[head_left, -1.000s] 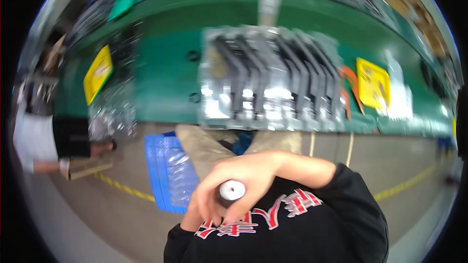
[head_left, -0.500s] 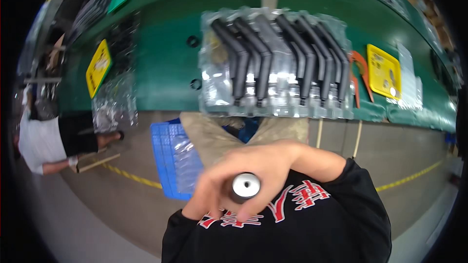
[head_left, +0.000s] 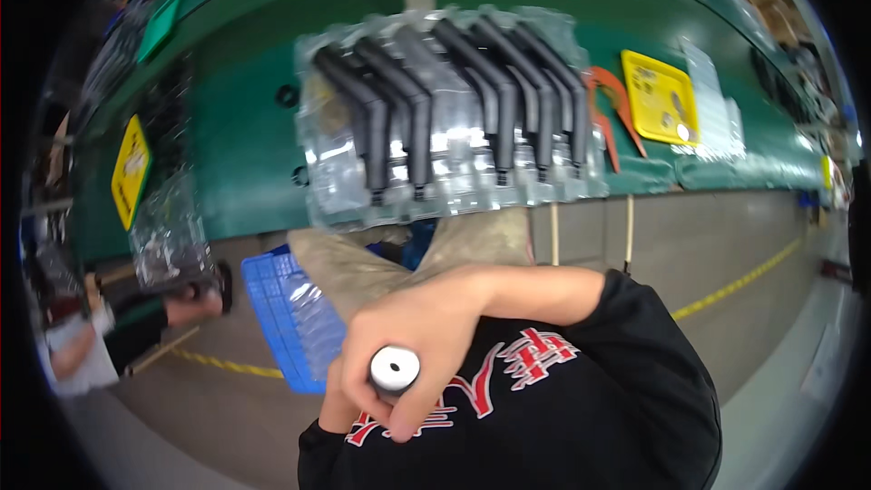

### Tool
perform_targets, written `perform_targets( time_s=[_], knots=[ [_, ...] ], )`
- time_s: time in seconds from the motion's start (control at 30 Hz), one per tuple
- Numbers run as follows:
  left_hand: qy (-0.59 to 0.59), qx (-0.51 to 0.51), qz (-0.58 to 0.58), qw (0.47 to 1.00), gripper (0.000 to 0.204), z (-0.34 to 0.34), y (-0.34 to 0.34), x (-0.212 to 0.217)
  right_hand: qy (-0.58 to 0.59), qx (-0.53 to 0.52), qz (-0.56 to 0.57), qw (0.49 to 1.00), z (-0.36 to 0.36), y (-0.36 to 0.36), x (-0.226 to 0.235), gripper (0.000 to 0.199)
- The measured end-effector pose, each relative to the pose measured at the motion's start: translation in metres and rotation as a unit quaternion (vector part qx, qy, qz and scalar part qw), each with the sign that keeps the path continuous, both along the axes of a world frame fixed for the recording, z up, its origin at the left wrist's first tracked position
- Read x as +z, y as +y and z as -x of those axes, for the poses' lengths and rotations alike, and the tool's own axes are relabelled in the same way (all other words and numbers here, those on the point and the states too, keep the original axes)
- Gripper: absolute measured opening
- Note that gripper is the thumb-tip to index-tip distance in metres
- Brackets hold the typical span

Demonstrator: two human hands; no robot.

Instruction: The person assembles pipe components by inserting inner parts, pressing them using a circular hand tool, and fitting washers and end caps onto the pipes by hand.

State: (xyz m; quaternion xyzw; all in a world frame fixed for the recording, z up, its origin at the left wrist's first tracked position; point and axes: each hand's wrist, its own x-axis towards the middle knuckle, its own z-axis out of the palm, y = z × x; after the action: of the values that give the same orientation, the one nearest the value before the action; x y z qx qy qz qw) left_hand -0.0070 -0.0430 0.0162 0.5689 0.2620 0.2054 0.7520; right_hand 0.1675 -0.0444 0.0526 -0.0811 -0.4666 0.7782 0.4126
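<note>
Close to my black shirt, my right hand (head_left: pixel 413 336) is closed around a dark cylindrical part (head_left: pixel 395 370). Its white round end, with a small hole at the centre, faces up out of the fist. My left hand (head_left: pixel 337 395) lies below and behind the right one; only its wrist side shows, and its fingers are hidden. Beyond my lap, a clear plastic tray (head_left: pixel 334 189) holds several black bent tubes (head_left: pixel 417 132) side by side at the bench edge.
On the green bench (head_left: pixel 240 163), black rings (head_left: pixel 287 95) lie left of the tray. Orange-handled pliers (head_left: pixel 610 109) and a yellow dish (head_left: pixel 660 109) sit right. A yellow tray (head_left: pixel 132 172) stands far left. A blue crate (head_left: pixel 263 308) is beside my leg; another person (head_left: pixel 82 354) is at the left.
The right hand's blurred, looser fingers are now closed around the part. The view has shifted, so bench things appear further left. The person at the left has changed posture.
</note>
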Motion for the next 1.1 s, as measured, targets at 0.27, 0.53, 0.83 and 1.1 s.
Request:
perform_targets(
  time_s=[0.27, 0.53, 0.83, 1.1],
  knots=[
    [0.033, -0.048, 0.046, 0.997, 0.034, -0.025, 0.008, 0.011, -0.207, -0.321, -0.008, 0.924, -0.003, -0.028, 0.008, 0.014],
    [-0.03, 0.08, 0.104, 0.991, 0.033, -0.011, 0.022, 0.012, -0.557, -0.733, 0.155, 0.359, -0.238, -0.121, -0.038, 0.025],
    [0.071, 0.01, -0.128, 0.989, 0.03, 0.009, 0.03, -0.011, -0.811, -0.538, 0.121, 0.194, -0.246, -0.159, -0.147, 0.036],
    [0.202, 0.046, -0.182, 0.961, 0.032, -0.006, 0.016, 0.0, -0.831, -0.519, 0.099, 0.173, -0.221, -0.161, -0.14, 0.022]
  ],
)
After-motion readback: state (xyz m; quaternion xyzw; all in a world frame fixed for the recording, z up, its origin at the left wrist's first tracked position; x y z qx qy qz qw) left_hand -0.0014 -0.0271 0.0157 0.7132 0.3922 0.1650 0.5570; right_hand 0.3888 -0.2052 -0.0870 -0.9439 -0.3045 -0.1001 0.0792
